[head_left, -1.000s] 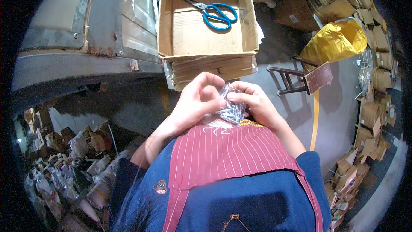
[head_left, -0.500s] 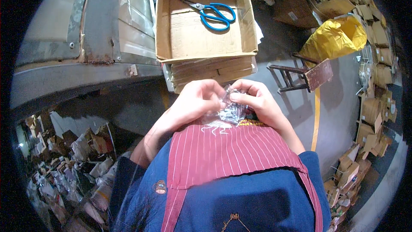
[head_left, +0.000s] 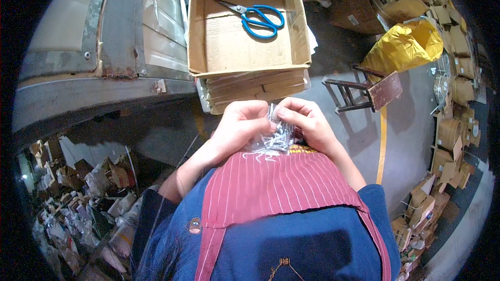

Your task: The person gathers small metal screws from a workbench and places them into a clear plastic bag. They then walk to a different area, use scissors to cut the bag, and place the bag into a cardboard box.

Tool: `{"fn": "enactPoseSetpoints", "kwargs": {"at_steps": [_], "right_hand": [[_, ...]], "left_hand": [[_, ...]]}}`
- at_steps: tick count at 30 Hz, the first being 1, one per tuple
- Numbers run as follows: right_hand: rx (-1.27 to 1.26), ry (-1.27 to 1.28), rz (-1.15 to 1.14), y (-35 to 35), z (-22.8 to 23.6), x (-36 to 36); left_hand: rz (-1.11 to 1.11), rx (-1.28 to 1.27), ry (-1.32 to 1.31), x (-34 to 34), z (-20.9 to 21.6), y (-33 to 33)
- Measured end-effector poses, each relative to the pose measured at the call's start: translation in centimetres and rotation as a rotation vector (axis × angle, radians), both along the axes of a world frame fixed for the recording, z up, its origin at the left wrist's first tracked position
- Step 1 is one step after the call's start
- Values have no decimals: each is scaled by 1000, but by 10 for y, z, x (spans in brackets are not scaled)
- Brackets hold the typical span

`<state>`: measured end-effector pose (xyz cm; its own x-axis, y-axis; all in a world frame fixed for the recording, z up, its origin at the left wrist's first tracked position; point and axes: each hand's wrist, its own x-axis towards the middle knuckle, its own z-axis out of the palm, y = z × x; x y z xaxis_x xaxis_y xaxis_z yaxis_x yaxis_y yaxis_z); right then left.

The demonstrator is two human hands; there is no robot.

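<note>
Close in front of my apron (head_left: pixel 281 182) I hold a small clear plastic bag (head_left: pixel 276 138) of shiny metal pieces that look like screws. My left hand (head_left: pixel 241 125) pinches the bag's upper left edge between thumb and fingers. On the other side, my right hand (head_left: pixel 306 119) is closed on its upper right edge. The bag hangs below both thumbs, against the apron's top. Beyond my hands stands an open cardboard box (head_left: pixel 224 54), with blue-handled scissors (head_left: pixel 260 22) lying in it.
The box rests on stacked flat cardboard (head_left: pixel 255 86). Right of it, a yellow sack (head_left: pixel 403 47) stands by a dark wooden stool (head_left: pixel 383 91). Piled cartons (head_left: pixel 453 130) line the far right. A metal frame (head_left: pixel 125 91) runs along the left, above heaped plastic-wrapped goods (head_left: pixel 94 208).
My left hand has closed in on the bag's edge, and both hands now pinch its top close together. The bag has shifted slightly left.
</note>
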<state>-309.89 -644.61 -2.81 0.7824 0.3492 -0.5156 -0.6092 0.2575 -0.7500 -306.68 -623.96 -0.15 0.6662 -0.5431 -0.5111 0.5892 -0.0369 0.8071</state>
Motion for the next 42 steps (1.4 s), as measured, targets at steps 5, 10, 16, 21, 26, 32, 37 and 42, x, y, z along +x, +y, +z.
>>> {"fn": "enactPoseSetpoints", "kwargs": {"at_steps": [5,10,16,21,26,32,37,42], "right_hand": [[-39,-126,-109,5,-4,0],[-53,-153,-83,2,-4,-3],[-32,-170,20,-2,8,6],[-145,-246,-20,7,23,13],[-195,-319,-165,7,15,16],[12,-355,-565,-19,36,45],[18,-267,-573,-32,22,38],[-1,-185,-454,-24,16,31]], "left_hand": [[18,41,-159,-5,-18,-1],[-84,189,-322,-5,-25,4],[-26,66,-207,-8,-16,1],[-95,85,-254,-5,-13,0],[-256,-3,-101,-1,4,3],[-70,-170,-304,-3,-2,14],[253,-453,129,11,1,21],[374,-407,315,18,-3,30]]}}
